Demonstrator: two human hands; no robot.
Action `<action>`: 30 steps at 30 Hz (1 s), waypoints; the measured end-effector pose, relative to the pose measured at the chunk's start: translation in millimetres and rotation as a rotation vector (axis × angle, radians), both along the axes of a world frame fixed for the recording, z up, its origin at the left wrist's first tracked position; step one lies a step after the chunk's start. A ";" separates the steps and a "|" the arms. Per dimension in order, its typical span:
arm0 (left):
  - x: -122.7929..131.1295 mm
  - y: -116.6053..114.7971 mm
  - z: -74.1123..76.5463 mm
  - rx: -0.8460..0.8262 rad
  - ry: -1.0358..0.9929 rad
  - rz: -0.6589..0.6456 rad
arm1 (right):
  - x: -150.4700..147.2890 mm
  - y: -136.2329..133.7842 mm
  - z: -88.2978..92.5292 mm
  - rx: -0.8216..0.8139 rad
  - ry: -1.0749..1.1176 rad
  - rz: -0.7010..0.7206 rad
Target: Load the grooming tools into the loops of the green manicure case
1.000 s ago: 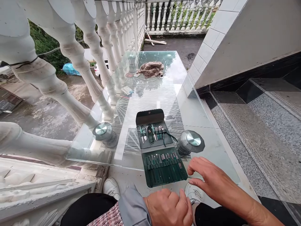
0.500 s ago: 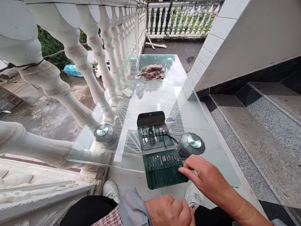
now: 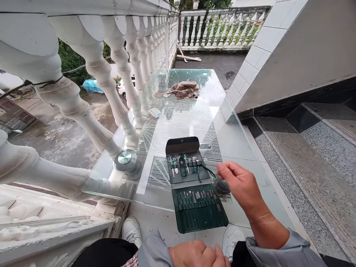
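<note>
An opened dark green manicure case (image 3: 191, 180) lies at the near edge of the glass table, its lower flap overhanging. Scissors (image 3: 172, 163), nail clippers (image 3: 193, 163) and nippers (image 3: 204, 168) with dark handles sit in its upper section. Several slim metal tools (image 3: 196, 198) stand in loops in the lower section. Just right of the nipper handles is my right hand (image 3: 241, 185), thumb against curled fingers; whatever it holds, if anything, is hidden. My left hand (image 3: 197, 254) is closed low at the bottom edge, in front of the case, with its fingertips out of sight.
The glass table (image 3: 164, 131) has round metal-topped supports (image 3: 126, 159). A crumpled brown cloth (image 3: 183, 90) and a small box (image 3: 154, 112) are farther back. White balusters (image 3: 96, 81) line the left; stone steps (image 3: 294, 148) rise on the right.
My right hand has moved up and away from the lower right of the case, to beside the nipper handles. My left hand stays low; the view has shifted slightly.
</note>
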State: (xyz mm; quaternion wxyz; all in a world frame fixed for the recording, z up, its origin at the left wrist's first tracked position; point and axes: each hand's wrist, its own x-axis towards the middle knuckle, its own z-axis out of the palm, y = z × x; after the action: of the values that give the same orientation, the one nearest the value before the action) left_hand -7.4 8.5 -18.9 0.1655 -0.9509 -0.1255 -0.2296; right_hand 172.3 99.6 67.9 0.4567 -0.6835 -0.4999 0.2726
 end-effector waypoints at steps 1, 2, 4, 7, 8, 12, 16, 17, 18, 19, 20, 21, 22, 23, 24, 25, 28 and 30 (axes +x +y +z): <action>-2.2 0.7 2.3 0.000 -0.027 0.009 | 2.5 4.4 -1.4 0.000 0.140 -0.043; -4.9 2.3 6.2 0.003 -0.061 0.011 | 4.5 8.6 -3.2 0.004 0.284 -0.075; -11.0 9.0 18.9 0.010 -0.079 -0.019 | 6.2 16.3 -7.2 0.008 0.545 -0.117; -20.3 26.8 47.4 0.026 -0.094 -0.089 | 4.7 24.5 -11.7 -0.039 0.840 -0.126; -22.8 34.2 57.5 0.014 -0.077 -0.090 | 4.1 26.2 -12.5 -0.059 0.912 -0.123; -29.4 65.5 85.6 0.001 -0.049 -0.098 | 5.2 28.1 -13.7 -0.130 1.034 -0.099; -32.2 90.3 83.0 -0.035 -0.087 -0.011 | 12.4 24.9 -14.5 -0.178 1.031 -0.076; -32.6 94.2 79.8 -0.041 -0.100 0.014 | 14.4 24.0 -14.8 -0.187 1.029 -0.067; -33.0 97.3 76.7 -0.055 -0.111 0.027 | 16.2 23.0 -15.1 -0.194 1.027 -0.057; -33.3 99.7 74.1 -0.091 -0.126 0.044 | 17.7 22.2 -15.3 -0.200 1.027 -0.049; -33.6 101.6 72.4 -0.146 -0.154 0.076 | 18.8 21.4 -15.4 -0.205 1.026 -0.043; -34.1 103.3 71.5 -0.212 -0.190 0.112 | 19.6 20.6 -15.3 -0.204 1.021 -0.038; -34.8 105.0 71.3 -0.284 -0.235 0.154 | 20.0 19.7 -14.9 -0.199 1.008 -0.033; -35.5 106.7 71.6 -0.352 -0.284 0.192 | 20.1 18.7 -14.4 -0.191 0.988 -0.025; -36.4 108.5 72.0 -0.410 -0.324 0.219 | 20.0 17.6 -13.6 -0.183 0.960 -0.012; -37.2 110.1 72.2 -0.452 -0.359 0.238 | 20.0 16.2 -12.7 -0.177 0.926 0.009; -38.5 113.0 70.5 -0.541 -0.386 0.291 | 21.2 10.6 -10.5 -0.179 0.810 0.081; -38.2 113.0 68.0 -0.577 -0.354 0.338 | 23.6 5.8 -10.4 -0.193 0.724 0.124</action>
State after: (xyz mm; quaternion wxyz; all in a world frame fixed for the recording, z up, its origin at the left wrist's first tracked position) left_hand -45.6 121.5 49.1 -0.0978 -0.8698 -0.3669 -0.3150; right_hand 195.9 105.5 57.5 0.5199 -0.5513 -0.3188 0.5693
